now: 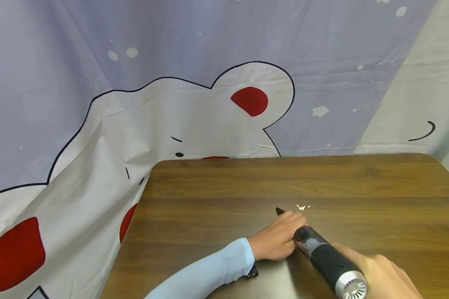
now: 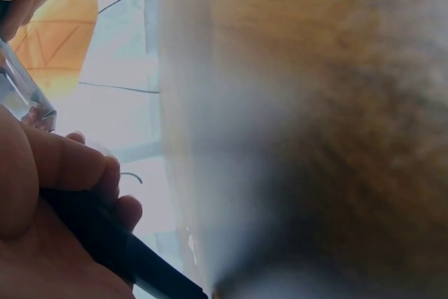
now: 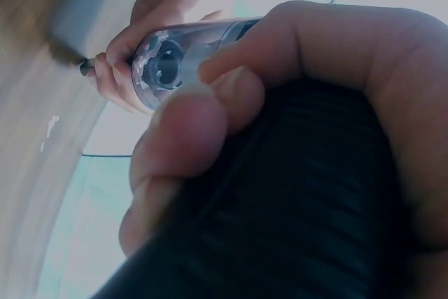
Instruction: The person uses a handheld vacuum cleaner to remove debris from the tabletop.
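My right hand grips a handheld vacuum cleaner by its black ribbed body. Its silver vented end faces me and its clear dust cup points toward my left hand. Whitish scraps cling inside the cup. My left hand sits at the front of the cup, fingers curled round a slim black nozzle-like piece. The tip of this piece sticks out past the knuckles, low over the table. Whether the piece is joined to the vacuum cannot be made out, since the hand covers that end.
Small white scraps lie on the brown wooden table, just beyond my left hand. A patterned curtain hangs behind the table and along its left side. Pale blue sleeve fabric covers my left forearm.
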### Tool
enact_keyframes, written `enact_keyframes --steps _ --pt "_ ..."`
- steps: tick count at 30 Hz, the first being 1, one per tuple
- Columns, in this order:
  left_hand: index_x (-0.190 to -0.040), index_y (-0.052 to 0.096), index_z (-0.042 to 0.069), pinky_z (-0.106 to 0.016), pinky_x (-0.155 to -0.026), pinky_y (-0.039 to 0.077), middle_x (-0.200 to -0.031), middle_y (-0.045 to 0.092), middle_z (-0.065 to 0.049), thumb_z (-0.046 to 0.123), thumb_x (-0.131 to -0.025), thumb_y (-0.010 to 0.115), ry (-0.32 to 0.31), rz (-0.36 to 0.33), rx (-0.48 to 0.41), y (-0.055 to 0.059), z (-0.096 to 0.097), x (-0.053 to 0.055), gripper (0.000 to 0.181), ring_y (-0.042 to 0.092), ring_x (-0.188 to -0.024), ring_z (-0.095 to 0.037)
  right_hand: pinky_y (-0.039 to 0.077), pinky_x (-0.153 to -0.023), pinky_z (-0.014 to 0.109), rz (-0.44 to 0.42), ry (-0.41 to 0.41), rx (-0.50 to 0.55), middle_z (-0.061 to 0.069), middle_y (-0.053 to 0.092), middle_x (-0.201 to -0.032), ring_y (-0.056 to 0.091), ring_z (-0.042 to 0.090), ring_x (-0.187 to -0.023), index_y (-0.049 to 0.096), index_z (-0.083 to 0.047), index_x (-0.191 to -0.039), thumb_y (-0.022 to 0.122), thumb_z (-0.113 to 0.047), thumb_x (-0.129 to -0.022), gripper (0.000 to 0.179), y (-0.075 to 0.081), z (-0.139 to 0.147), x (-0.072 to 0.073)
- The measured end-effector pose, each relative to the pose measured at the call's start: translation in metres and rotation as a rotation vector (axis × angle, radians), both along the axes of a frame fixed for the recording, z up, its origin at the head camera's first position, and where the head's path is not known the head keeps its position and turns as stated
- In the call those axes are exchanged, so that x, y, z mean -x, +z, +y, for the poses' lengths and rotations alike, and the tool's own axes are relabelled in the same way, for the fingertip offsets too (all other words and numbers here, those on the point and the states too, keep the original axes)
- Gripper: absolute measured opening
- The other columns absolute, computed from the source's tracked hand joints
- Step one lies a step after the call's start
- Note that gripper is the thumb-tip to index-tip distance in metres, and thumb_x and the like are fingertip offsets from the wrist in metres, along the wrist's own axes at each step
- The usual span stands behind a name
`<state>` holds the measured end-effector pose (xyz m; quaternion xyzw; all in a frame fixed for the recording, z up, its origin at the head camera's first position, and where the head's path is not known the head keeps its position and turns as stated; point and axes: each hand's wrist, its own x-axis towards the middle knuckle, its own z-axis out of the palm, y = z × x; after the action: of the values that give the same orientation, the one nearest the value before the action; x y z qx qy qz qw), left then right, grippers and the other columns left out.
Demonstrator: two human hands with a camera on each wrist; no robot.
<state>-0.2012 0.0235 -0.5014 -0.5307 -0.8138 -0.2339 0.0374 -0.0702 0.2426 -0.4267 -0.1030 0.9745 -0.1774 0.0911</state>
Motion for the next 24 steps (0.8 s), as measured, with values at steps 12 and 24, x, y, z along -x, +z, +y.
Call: enact_keyframes --steps 12,24 --pt "-0.099 0.050 0.020 -0.020 -0.098 0.029 -0.098 0.046 0.010 0.009 -0.083 0.053 -0.057 -0.016 -0.026 -0.003 0.019 0.007 0.020 0.042 -0.099 -0.005 0.041 -0.052 0.039 -0.089 -0.066 -0.061 -0.010 0.060 -0.075 0.052 0.010 -0.064 0.049 -0.026 -0.140 0.077 -0.065 -0.061 0.092 0.002 0.009 -0.002" --pt "-0.101 0.049 0.021 -0.019 -0.089 0.031 -0.097 0.046 0.011 0.011 -0.077 0.057 -0.087 -0.038 -0.001 -0.005 0.039 0.011 0.027 0.040 -0.092 -0.006 0.043 -0.052 0.041 -0.083 -0.114 -0.124 -0.002 0.065 -0.084 0.056 0.015 -0.068 0.046 -0.022 -0.142 0.075 -0.072 -0.056 0.104 -0.002 0.020 -0.009"
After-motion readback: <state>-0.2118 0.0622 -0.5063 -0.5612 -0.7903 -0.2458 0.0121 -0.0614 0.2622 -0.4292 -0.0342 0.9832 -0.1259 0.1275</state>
